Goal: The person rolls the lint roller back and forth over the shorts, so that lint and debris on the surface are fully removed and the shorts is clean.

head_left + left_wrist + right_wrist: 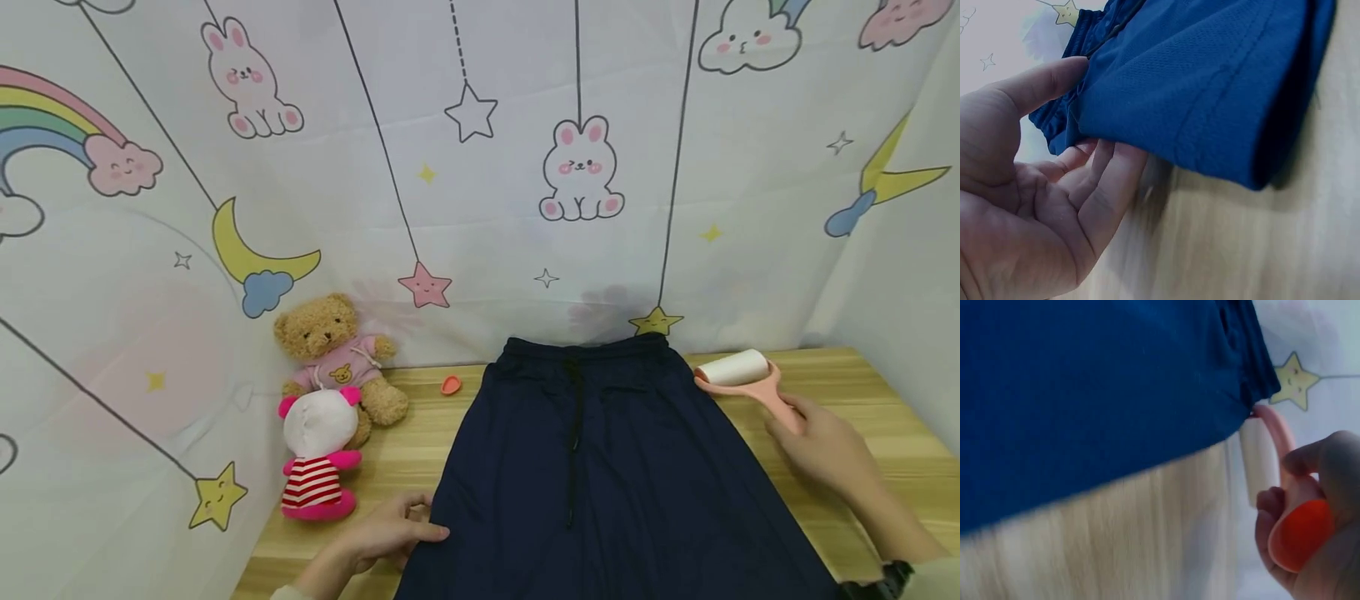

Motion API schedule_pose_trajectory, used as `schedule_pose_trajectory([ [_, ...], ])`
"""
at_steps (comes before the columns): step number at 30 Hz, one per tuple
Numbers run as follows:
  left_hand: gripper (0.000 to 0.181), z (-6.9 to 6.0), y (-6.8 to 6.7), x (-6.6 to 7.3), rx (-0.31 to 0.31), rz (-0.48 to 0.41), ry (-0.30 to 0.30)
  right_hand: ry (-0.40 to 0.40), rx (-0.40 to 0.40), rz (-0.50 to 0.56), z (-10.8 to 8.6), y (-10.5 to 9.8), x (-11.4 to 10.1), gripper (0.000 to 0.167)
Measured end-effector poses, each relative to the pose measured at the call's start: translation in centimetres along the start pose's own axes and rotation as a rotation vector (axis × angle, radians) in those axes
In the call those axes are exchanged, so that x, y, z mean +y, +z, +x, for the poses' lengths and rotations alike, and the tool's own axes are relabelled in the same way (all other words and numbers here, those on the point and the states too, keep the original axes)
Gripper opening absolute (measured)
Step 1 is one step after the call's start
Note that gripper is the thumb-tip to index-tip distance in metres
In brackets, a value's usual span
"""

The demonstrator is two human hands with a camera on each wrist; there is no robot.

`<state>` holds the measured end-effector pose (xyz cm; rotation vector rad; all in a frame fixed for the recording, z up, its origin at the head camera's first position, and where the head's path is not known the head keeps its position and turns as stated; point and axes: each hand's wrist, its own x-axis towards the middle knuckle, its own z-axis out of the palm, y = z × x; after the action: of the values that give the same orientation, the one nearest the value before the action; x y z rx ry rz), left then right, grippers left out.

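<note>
Navy shorts (525, 467) with an elastic waist and a black drawstring (573, 442) lie spread out, waistband toward the back wall. At their left edge, my left hand (393, 529) holds the cloth, thumb on top and fingers underneath. The left wrist view shows this hand (1047, 181) and an open leg hem of the shorts (1210, 94). My right hand (828, 446) grips the pink handle of a lint roller (738, 367) beside the waistband's right end. Its white roll is off the shorts in the head view. The handle's orange end (1302, 536) shows in the right wrist view.
A brown teddy bear (322, 333) in a pink top sits at the back left, behind a pink-and-white plush toy (315, 483). A small orange cap-like piece (451, 385) lies on the wooden table (420, 450). A printed cloth (495, 217) hangs behind.
</note>
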<state>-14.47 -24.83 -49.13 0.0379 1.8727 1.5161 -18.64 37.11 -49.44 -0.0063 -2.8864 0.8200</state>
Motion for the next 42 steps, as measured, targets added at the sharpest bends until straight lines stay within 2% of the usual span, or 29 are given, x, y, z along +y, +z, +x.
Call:
schedule_pose_trajectory([
  [6, 0.049, -0.4, -0.7, -0.9, -0.083, -0.04, -0.015, -0.016, -0.002, 0.059, -0.3, 0.2, -2.7, 0.07],
  [9, 0.046, -0.6, -0.8, -1.2, -0.098, -0.042, -0.02, -0.044, -0.007, 0.099, -0.4, 0.5, -4.6, 0.069],
  [15, 0.044, -0.9, -0.9, -1.3, -0.05, -0.05, -0.016, -0.125, -0.032, 0.167, -0.4, 1.9, -8.6, 0.063],
  [21, 0.049, -0.9, -1.0, -1.5, 0.036, -0.05, -0.019, -0.23, -0.057, 0.221, -0.4, 4.7, -12.1, 0.053],
  [25, 0.048, -0.8, -1.0, -1.6, 0.078, -0.056, -0.018, -0.294, -0.128, 0.275, -0.6, 6.9, -14.4, 0.05],
  [29, 0.048, -0.7, -1.0, -1.6, 0.088, -0.052, -0.025, -0.351, -0.212, 0.337, -1.0, 8.8, -16.8, 0.046],
  [34, 0.05, -0.8, -1.0, -1.6, 0.098, -0.043, -0.032, -0.448, -0.27, 0.382, -1.8, 11.0, -19.5, 0.041],
  [42, 0.053, -0.8, -0.9, -1.7, 0.11, -0.052, -0.017, -0.548, -0.347, 0.37, -3.3, 13.7, -22.5, 0.039],
])
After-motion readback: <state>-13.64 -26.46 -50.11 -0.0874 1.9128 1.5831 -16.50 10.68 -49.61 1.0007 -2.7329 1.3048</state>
